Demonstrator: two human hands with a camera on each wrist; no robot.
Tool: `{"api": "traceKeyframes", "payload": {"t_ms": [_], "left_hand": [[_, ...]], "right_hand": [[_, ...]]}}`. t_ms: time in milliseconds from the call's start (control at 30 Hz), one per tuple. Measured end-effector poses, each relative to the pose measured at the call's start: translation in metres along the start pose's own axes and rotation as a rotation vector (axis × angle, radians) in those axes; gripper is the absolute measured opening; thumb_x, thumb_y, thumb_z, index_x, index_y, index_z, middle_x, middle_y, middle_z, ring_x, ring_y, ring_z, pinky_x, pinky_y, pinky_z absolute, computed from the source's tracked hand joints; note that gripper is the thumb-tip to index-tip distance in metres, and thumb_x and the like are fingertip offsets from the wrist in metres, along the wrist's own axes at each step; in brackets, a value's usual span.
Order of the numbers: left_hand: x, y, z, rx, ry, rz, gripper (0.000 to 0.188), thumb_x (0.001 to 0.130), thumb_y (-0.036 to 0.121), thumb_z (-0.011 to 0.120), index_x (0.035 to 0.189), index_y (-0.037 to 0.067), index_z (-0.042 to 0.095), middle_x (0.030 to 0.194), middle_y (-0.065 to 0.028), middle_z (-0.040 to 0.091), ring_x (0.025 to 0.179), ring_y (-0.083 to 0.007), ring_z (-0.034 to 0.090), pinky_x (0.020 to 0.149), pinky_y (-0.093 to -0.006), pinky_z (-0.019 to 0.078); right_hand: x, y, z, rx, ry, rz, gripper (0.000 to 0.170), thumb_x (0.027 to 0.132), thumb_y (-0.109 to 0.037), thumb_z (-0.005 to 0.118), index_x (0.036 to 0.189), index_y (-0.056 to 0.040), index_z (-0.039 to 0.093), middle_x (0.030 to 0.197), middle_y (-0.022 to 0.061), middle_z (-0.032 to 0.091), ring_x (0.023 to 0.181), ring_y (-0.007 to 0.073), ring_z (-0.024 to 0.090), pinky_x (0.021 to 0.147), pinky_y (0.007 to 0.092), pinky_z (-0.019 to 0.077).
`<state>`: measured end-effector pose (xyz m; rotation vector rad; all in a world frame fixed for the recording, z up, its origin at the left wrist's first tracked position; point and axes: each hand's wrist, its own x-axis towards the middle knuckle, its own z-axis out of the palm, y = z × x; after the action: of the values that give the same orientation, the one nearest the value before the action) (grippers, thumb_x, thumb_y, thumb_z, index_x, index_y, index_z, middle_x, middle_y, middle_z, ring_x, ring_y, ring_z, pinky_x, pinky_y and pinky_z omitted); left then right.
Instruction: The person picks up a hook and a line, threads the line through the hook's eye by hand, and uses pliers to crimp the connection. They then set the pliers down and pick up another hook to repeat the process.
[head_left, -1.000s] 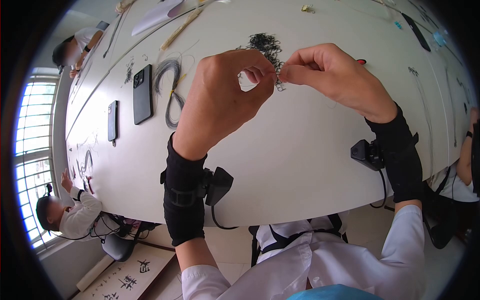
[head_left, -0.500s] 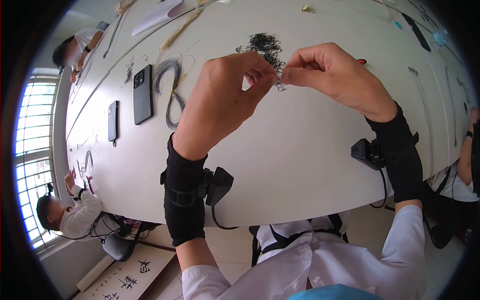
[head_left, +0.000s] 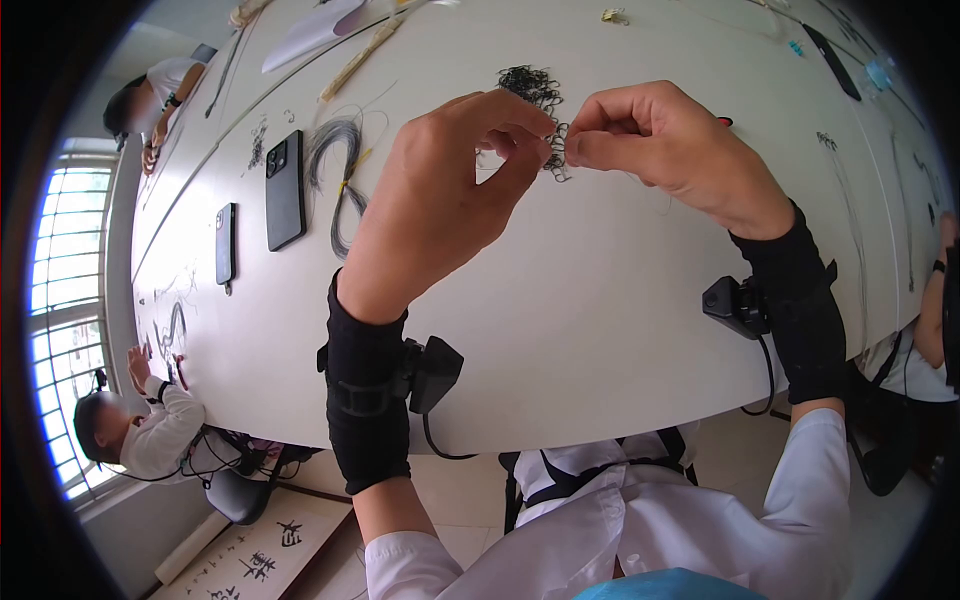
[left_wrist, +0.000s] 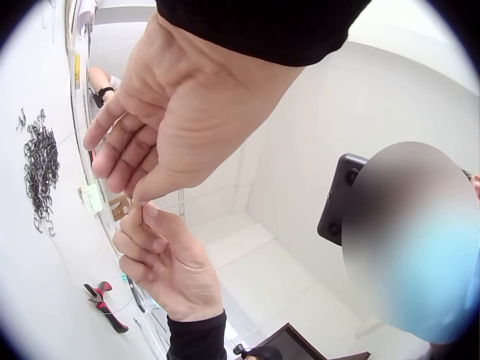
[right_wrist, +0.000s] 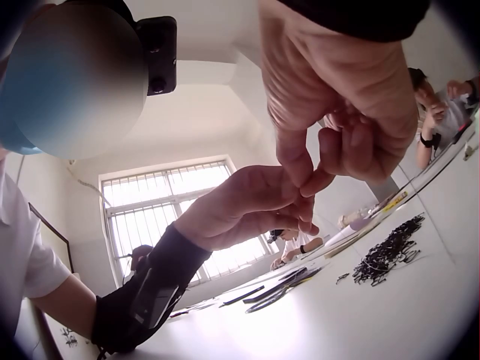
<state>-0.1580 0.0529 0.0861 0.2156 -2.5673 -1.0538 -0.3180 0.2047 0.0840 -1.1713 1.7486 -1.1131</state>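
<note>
Above the white table (head_left: 560,330), the two hands meet fingertip to fingertip. My right hand (head_left: 665,140) pinches with thumb and index finger, the other fingers curled in; the tiny thing at its tips is mostly hidden. My left hand (head_left: 445,190) faces it, thumb and index tips slightly parted in the head view; in the left wrist view its thumb reaches the right fingertips. I cannot tell whether it holds anything. Just beyond the hands lies a pile of small black hook-shaped pieces (head_left: 530,85), partly covered by the fingers. A fine strand shows below the right hand.
Left of the hands lie a coil of grey line (head_left: 345,190) and two phones, a large one (head_left: 286,190) and a small one (head_left: 226,242). Red-and-black pliers (left_wrist: 105,306) rest near the pile. Other people sit around the table; a dark flat object (head_left: 832,63) lies far right.
The left thumb and index fingertips, together a second ago, have parted a little, and the left wrist has shifted slightly left. My right hand stays nearly in place, still pinching.
</note>
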Motion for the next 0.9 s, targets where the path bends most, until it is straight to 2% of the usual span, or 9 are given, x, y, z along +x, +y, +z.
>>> {"api": "traceKeyframes", "payload": {"t_ms": [100,400,500,600,767,900], "left_hand": [[0.001,0.0,-0.001,-0.011,0.012,0.002,0.015,0.091,0.001,0.07,0.106,0.0,0.072,0.102,-0.0093,0.074,0.095,-0.0185,0.072,0.093,-0.032,0.0547],[0.0,0.006,-0.002,0.0,-0.038,-0.009,0.011,0.089,0.001,0.071,0.099,-0.001,0.073,0.092,-0.0083,0.075,0.091,-0.0174,0.072,0.09,-0.0301,0.0546],[0.0,0.004,-0.002,0.006,-0.035,-0.014,0.009,0.089,0.002,0.072,0.098,-0.001,0.073,0.091,-0.0085,0.075,0.09,-0.0173,0.072,0.089,-0.0299,0.0547],[0.0,0.003,-0.003,0.004,-0.049,-0.01,0.009,0.089,0.003,0.072,0.097,-0.001,0.073,0.092,-0.0089,0.075,0.089,-0.0172,0.072,0.088,-0.0299,0.0549],[0.0,0.002,-0.002,0.016,-0.027,-0.044,0.011,0.089,0.005,0.074,0.098,-0.002,0.073,0.092,-0.0097,0.076,0.089,-0.0179,0.073,0.087,-0.0303,0.0554],[0.0,0.001,-0.002,0.027,-0.026,-0.043,0.013,0.09,0.007,0.075,0.099,-0.002,0.074,0.092,-0.01,0.076,0.089,-0.0184,0.073,0.086,-0.0303,0.0559]], "right_hand": [[-0.001,-0.001,0.0,0.016,0.003,-0.003,0.023,0.095,-0.022,0.069,0.099,0.0001,0.074,0.084,0.0049,0.069,0.078,0.0123,0.063,0.079,0.025,0.049],[-0.001,-0.002,-0.001,0.015,-0.024,-0.006,0.024,0.095,-0.022,0.07,0.101,-0.0001,0.074,0.085,0.0048,0.069,0.081,0.0119,0.063,0.08,0.0249,0.0487],[0.001,0.002,-0.002,-0.014,-0.044,-0.029,0.023,0.096,-0.027,0.071,0.103,-0.0056,0.074,0.084,-0.004,0.068,0.074,0.0019,0.052,0.061,0.0208,0.0352],[0.003,0.009,0.001,0.016,-0.022,-0.079,0.025,0.096,-0.024,0.069,0.1,-0.0002,0.075,0.083,0.0042,0.068,0.079,0.0111,0.061,0.078,0.0247,0.0482],[0.001,-0.002,-0.004,-0.043,0.016,-0.001,0.028,0.097,-0.026,0.068,0.101,0.001,0.075,0.08,0.0029,0.067,0.073,0.009,0.058,0.07,0.0238,0.0462],[0.003,0.01,-0.002,-0.039,0.038,-0.069,0.027,0.097,-0.025,0.067,0.101,0.0008,0.074,0.078,0.0017,0.065,0.071,0.0074,0.056,0.066,0.0233,0.0443]]}}
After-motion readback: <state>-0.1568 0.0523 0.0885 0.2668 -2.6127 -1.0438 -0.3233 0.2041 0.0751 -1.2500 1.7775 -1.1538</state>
